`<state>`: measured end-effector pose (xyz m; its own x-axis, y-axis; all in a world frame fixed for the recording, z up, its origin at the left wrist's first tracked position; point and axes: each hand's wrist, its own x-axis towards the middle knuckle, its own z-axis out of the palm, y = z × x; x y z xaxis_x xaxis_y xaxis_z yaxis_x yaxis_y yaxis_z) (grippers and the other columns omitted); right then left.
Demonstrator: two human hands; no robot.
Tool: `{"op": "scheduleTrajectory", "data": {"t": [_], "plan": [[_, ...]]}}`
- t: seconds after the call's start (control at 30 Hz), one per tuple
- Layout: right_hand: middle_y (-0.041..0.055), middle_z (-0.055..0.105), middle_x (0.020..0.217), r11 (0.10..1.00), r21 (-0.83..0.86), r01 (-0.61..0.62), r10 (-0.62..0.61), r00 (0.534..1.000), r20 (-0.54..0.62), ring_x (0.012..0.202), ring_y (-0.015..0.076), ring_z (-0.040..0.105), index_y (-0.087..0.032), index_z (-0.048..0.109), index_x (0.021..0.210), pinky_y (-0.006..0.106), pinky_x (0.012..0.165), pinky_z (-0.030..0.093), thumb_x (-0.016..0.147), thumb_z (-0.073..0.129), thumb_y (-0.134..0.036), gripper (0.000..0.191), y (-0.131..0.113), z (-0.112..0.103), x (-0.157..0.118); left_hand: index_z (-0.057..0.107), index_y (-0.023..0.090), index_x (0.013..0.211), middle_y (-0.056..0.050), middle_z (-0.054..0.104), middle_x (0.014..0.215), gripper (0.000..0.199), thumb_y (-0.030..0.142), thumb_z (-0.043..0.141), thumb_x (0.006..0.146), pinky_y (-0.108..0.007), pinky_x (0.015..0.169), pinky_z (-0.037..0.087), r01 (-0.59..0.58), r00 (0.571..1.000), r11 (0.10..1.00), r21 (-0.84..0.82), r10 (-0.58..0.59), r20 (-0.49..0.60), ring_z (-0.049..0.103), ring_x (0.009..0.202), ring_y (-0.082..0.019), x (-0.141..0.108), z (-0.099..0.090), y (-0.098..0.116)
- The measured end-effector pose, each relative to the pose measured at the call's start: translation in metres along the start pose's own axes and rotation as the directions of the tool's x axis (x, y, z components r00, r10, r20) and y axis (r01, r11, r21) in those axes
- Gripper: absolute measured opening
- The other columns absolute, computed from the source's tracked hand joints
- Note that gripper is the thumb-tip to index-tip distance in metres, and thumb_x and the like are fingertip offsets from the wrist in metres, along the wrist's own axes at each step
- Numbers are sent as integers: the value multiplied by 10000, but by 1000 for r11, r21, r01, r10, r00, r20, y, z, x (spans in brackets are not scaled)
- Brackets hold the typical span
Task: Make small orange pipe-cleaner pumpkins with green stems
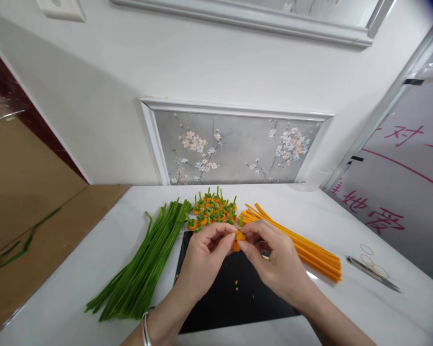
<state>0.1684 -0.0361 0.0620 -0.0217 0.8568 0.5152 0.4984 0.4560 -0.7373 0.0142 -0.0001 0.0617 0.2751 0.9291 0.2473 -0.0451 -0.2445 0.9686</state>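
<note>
Between my two hands is a small orange fuzzy piece (238,240) with a green stem at its top. My left hand (210,254) pinches its left side with thumb and fingertips. On the right side, the thumb and fingers of my right hand (274,254) are closed on the same piece. Both hands are above a black mat (234,298) with a few orange bits on it. Just behind them stand several finished-looking orange pieces with green tops (212,207). Long green fuzzy stems (144,264) lie to the left, and orange fuzzy stems (306,247) lie to the right.
Silver scissors or tweezers (373,274) lie on the white table (346,317) at the right, beside thin pale rings (368,259). A clear cup (317,179) is at the back right. Cardboard (32,230) borders the left side. A wall stands behind the table.
</note>
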Motion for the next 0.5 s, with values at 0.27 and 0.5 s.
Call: {"op": "scheduleTrajectory", "data": {"t": [0.27,0.5], "plan": [[54,648,857,989,115,-88,87,996,13,718,161,631,-197,640,890,255,600,552,863,562,-247,96,5,5,2,719,188,824,-32,736,902,110,180,612,801,-273,808,539,-60,998,992,110,60,1,678,836,-175,2,0,-3],[42,659,748,953,216,-211,210,977,26,660,170,628,-165,648,858,274,576,551,852,584,-321,169,57,36,7,689,143,889,-32,699,843,178,228,718,735,-264,771,542,250,968,935,-250,-247,43,658,793,-149,15,-1,-50]]}}
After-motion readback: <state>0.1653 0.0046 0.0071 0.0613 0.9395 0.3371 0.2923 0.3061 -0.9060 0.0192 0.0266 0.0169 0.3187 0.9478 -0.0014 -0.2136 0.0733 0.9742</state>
